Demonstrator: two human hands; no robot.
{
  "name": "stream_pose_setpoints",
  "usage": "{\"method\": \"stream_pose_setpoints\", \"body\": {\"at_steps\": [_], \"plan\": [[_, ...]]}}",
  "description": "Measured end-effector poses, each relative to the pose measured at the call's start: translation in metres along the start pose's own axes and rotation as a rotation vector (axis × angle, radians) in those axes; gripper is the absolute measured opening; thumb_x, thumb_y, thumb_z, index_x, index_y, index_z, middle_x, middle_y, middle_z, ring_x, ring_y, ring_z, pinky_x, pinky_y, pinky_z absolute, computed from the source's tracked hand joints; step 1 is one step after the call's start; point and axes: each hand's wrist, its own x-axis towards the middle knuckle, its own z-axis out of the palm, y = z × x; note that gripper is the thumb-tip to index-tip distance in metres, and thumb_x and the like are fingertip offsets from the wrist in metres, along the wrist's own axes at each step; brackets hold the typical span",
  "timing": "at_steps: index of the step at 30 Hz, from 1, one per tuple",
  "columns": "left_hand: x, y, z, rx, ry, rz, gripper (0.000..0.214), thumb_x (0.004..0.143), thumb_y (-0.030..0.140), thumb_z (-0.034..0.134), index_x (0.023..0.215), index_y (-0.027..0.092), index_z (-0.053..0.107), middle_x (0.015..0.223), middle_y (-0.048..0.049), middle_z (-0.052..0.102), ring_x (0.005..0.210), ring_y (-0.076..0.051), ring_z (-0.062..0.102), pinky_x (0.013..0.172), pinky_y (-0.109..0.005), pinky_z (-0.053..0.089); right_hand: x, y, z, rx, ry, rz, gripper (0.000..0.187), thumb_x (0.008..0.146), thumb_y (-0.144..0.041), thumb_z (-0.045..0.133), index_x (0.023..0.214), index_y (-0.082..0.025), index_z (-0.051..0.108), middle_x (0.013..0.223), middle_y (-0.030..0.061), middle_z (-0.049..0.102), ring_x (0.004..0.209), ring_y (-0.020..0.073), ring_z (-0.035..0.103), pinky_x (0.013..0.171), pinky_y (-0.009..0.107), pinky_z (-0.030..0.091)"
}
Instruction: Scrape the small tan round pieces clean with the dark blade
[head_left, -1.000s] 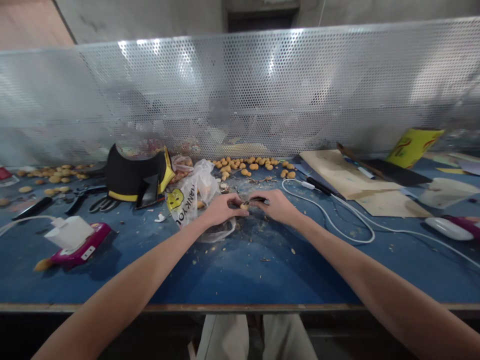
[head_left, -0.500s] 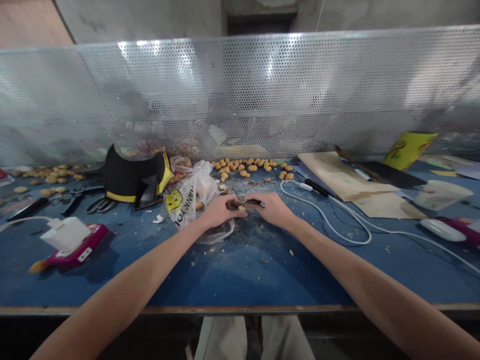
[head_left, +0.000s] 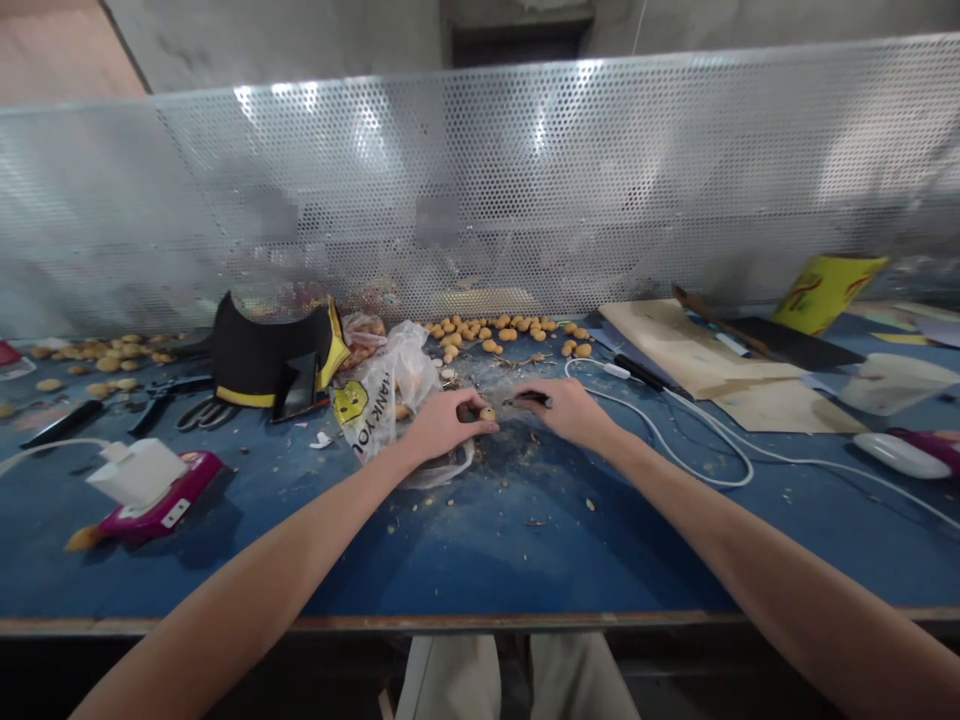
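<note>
Between the thumb and finger of my left hand [head_left: 444,424] is a small round tan fruit [head_left: 487,414], longan-like, with a dark mark on its face. My right hand [head_left: 562,408] is closed around a slim dark tool [head_left: 537,398], whose kind I cannot make out. Its tip points left toward the fruit, with a gap between. A clear plastic bag [head_left: 379,405] with a yellow face and "THANK YOU" print lies beside and under my left wrist. Several more tan fruits [head_left: 510,330] are heaped beyond my hands, among twigs and scraps.
A perforated metal screen [head_left: 480,190] closes off the back of the blue table [head_left: 465,560]. To the left are a black and yellow box [head_left: 259,345], pliers [head_left: 161,400] and a purple power strip [head_left: 161,505]. White cable [head_left: 697,480] and brown card [head_left: 675,350] lie right.
My hands have drawn apart. The tool has come away from the fruit, whose marked face now shows. The camera view has shifted slightly.
</note>
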Motion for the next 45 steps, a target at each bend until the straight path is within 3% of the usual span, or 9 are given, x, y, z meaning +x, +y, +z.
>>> {"method": "stream_pose_setpoints", "body": {"at_steps": [5, 10, 14, 19, 25, 30, 36, 41, 45], "plan": [[0.000, 0.005, 0.000, -0.002, 0.120, 0.111, 0.029, 0.086, 0.045, 0.064, 0.104, 0.022, 0.064, 0.101, -0.0050, 0.069, 0.085, -0.019, 0.066, 0.081, -0.032, 0.051, -0.001, -0.001, 0.001, 0.024, 0.079, 0.217, 0.023, 0.092, -0.030, 0.053, 0.081, -0.020, 0.071, 0.066, 0.0025, 0.071, 0.057, 0.0184, 0.066, 0.058, 0.028, 0.048], [0.004, -0.002, 0.010, -0.096, 0.217, 0.012, 0.032, 0.080, 0.043, 0.072, 0.098, 0.019, 0.060, 0.096, -0.0057, 0.068, 0.077, -0.017, 0.066, 0.073, -0.031, 0.054, 0.003, -0.022, 0.021, 0.037, 0.159, 0.180, 0.030, 0.093, -0.023, 0.049, 0.115, -0.023, 0.069, 0.104, 0.0057, 0.075, 0.089, 0.0249, 0.071, 0.080, 0.035, 0.053], [0.006, -0.007, 0.015, -0.165, 0.224, -0.034, 0.029, 0.078, 0.041, 0.073, 0.087, 0.017, 0.058, 0.087, -0.0041, 0.067, 0.075, -0.017, 0.067, 0.070, -0.030, 0.054, 0.002, -0.033, 0.029, 0.045, 0.053, 0.138, 0.040, 0.096, -0.021, 0.044, 0.132, -0.026, 0.059, 0.123, 0.0057, 0.068, 0.109, 0.0275, 0.066, 0.091, 0.041, 0.052], [0.006, -0.009, 0.014, -0.127, 0.211, -0.021, 0.025, 0.080, 0.034, 0.072, 0.089, 0.018, 0.055, 0.090, -0.0030, 0.062, 0.076, -0.016, 0.065, 0.071, -0.029, 0.054, -0.001, -0.036, 0.027, 0.028, -0.030, 0.084, 0.044, 0.096, -0.017, 0.041, 0.136, -0.027, 0.055, 0.118, 0.0052, 0.071, 0.107, 0.0276, 0.067, 0.090, 0.040, 0.053], [0.006, -0.006, 0.008, 0.217, 0.189, 0.100, 0.012, 0.083, 0.023, 0.065, 0.085, 0.019, 0.054, 0.098, -0.0046, 0.057, 0.088, -0.019, 0.059, 0.080, -0.032, 0.051, 0.001, -0.040, 0.027, 0.030, -0.015, 0.112, 0.037, 0.096, -0.016, 0.040, 0.124, -0.025, 0.063, 0.109, 0.0059, 0.073, 0.098, 0.0252, 0.069, 0.082, 0.035, 0.052], [0.008, -0.009, 0.004, 0.182, 0.188, 0.126, 0.016, 0.083, 0.024, 0.067, 0.096, 0.019, 0.058, 0.101, -0.0046, 0.062, 0.086, -0.017, 0.062, 0.081, -0.032, 0.053, 0.001, -0.039, 0.021, 0.058, 0.007, 0.211, 0.026, 0.095, -0.020, 0.044, 0.112, -0.020, 0.063, 0.087, 0.0072, 0.073, 0.080, 0.0231, 0.068, 0.070, 0.032, 0.049], [0.008, -0.009, 0.002, 0.195, 0.254, 0.276, 0.028, 0.093, 0.033, 0.057, 0.117, 0.019, 0.056, 0.108, -0.0078, 0.067, 0.092, -0.020, 0.064, 0.086, -0.036, 0.051, 0.003, -0.024, 0.024, 0.408, 0.104, 0.309, 0.024, 0.090, -0.026, 0.052, 0.111, -0.018, 0.061, 0.095, 0.0069, 0.072, 0.084, 0.0207, 0.068, 0.073, 0.032, 0.052], [0.004, -0.004, 0.002, 0.152, 0.335, 0.250, 0.028, 0.099, 0.030, 0.042, 0.123, 0.015, 0.045, 0.113, -0.0132, 0.062, 0.105, -0.023, 0.061, 0.093, -0.039, 0.048, 0.006, -0.021, 0.028, 0.684, 0.184, 0.391, 0.022, 0.084, -0.035, 0.060, 0.091, -0.017, 0.070, 0.084, 0.0048, 0.071, 0.077, 0.0193, 0.066, 0.075, 0.033, 0.053], [0.003, -0.005, 0.005, 0.141, 0.259, 0.259, 0.026, 0.098, 0.033, 0.046, 0.117, 0.016, 0.043, 0.107, -0.0122, 0.060, 0.097, -0.022, 0.062, 0.089, -0.039, 0.050, 0.007, -0.025, 0.028, 0.954, 0.205, 0.482, 0.024, 0.079, -0.037, 0.068, 0.092, -0.017, 0.070, 0.087, 0.0049, 0.072, 0.078, 0.0175, 0.066, 0.077, 0.032, 0.053]]}}
